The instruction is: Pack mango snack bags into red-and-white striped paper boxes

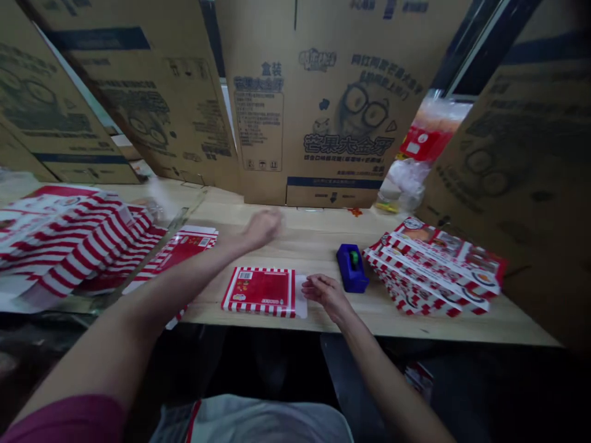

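On the light wooden tabletop in front of me lies a red-and-white striped, flattened carton (259,294) with a white flap (301,296) at its right end. My right hand (325,294) is at that flap, its loosely bent fingers apart and the fingertips at the flap's edge; no grip on it shows. Beyond the carton, my left hand (265,227) is over the table with its fingers curled in. Motion smears them, so whether anything is held is hidden. A blue tape dispenser (351,269) with a green core stands just right of my right hand.
A heap of striped cartons (78,240) lies at left, with another flat carton (187,249) beside it. Several stacked cartons (436,267) sit at right. Tall printed cardboard (318,111) walls the back. Plastic bags (404,181) lie at back right.
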The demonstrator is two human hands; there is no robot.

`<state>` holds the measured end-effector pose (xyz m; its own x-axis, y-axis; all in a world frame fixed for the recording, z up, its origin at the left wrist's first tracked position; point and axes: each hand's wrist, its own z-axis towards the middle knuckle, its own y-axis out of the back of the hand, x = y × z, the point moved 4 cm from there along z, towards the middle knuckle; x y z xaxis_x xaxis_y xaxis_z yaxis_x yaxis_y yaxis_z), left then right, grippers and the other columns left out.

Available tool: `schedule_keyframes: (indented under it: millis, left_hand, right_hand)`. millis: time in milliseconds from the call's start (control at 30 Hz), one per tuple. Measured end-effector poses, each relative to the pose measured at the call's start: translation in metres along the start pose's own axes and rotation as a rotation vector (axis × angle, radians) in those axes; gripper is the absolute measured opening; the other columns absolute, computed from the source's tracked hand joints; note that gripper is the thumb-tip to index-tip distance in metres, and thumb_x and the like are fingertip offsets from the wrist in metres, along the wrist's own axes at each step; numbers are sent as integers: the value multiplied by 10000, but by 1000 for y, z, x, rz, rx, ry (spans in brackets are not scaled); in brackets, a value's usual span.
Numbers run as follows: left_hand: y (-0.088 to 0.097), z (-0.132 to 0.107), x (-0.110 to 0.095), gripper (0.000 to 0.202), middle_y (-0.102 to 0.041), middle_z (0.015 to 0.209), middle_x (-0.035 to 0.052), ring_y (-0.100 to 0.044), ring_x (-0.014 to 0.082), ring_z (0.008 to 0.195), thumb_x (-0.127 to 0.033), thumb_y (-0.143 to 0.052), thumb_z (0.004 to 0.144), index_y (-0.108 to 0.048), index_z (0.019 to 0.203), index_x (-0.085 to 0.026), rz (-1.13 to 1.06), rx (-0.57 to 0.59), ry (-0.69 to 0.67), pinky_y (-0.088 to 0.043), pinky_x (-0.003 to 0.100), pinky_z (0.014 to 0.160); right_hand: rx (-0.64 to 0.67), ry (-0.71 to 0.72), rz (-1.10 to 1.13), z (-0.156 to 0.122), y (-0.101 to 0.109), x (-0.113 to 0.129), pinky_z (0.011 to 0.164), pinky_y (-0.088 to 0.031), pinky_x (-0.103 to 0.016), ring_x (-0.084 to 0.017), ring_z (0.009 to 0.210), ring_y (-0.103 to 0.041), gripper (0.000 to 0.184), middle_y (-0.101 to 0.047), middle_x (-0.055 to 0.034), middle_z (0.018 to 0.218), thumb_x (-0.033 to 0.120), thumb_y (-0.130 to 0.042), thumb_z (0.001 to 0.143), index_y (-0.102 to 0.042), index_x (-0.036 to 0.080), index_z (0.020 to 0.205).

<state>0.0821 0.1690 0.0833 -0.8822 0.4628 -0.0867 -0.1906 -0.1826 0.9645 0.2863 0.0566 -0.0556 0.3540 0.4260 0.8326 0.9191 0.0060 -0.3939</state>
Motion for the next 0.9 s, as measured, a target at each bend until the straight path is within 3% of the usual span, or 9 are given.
schedule_keyframes:
  millis: [133,233,300,400,500,600,767,900]
  left_hand:
    - [-49,-7,-58,267,-639,1085,153,-590,243,1033,-40,-439,846,-635,1007,-123,-72,140,-166,-425,369,932]
    - [-71,-19,-75,270,-596,1227,180,-557,279,1143,-140,-527,849,-627,1099,-120,-114,221,-204,-406,394,979]
    - [-77,-36,-72,448,-487,1394,178,-473,309,1265,-324,-602,842,-557,1251,-147,-143,262,-211,-370,411,1033]
    - [-78,-74,-51,778,-342,1517,166,-335,322,1382,-569,-614,786,-395,1417,-169,-172,312,-206,-302,418,1099]
    - [-83,-116,-24,1011,-261,1545,206,-256,368,1415,-678,-651,670,-314,1466,-152,-194,428,-136,-257,484,1120]
    - [-94,-146,-9,1186,-158,1564,242,-160,409,1436,-698,-710,544,-248,1493,-157,-199,556,-84,-175,572,1127]
    - [-108,-153,-13,1261,-199,1546,262,-177,457,1415,-696,-751,442,-274,1487,-175,-175,523,-90,-127,628,1112]
    - [-115,-156,-20,1326,-225,1531,277,-169,473,1410,-708,-756,393,-254,1494,-169,-194,522,-63,-98,646,1110]
  right_hand:
    - [-99,-24,141,-13,12,-9,718,-568,-327,-204,727,-719,226,-738,-55,761,271,-798,655,-638,178,785]
    - [-117,2,133,-30,23,-12,741,-571,-334,-199,733,-720,187,-741,-60,779,247,-782,680,-643,176,785]
    - [-137,25,128,-41,34,-14,739,-573,-342,-206,733,-720,197,-743,-70,802,246,-791,667,-653,171,785]
    - [-183,47,91,-54,49,-18,733,-572,-337,-213,740,-721,253,-741,-71,809,273,-817,623,-659,171,792]
    - [-210,49,45,-54,50,-22,695,-567,-315,-201,701,-716,310,-733,-65,778,308,-837,576,-653,170,784]
    - [-197,63,-7,-46,35,-26,656,-561,-321,-203,659,-706,341,-726,-78,758,354,-842,548,-648,168,757]
    - [-176,135,-188,-14,8,-23,654,-544,-329,-201,665,-684,374,-706,-73,753,464,-789,559,-638,171,734]
    - [-249,247,-416,46,-3,2,672,-511,-293,-203,765,-648,306,-676,-41,762,448,-719,599,-609,187,714]
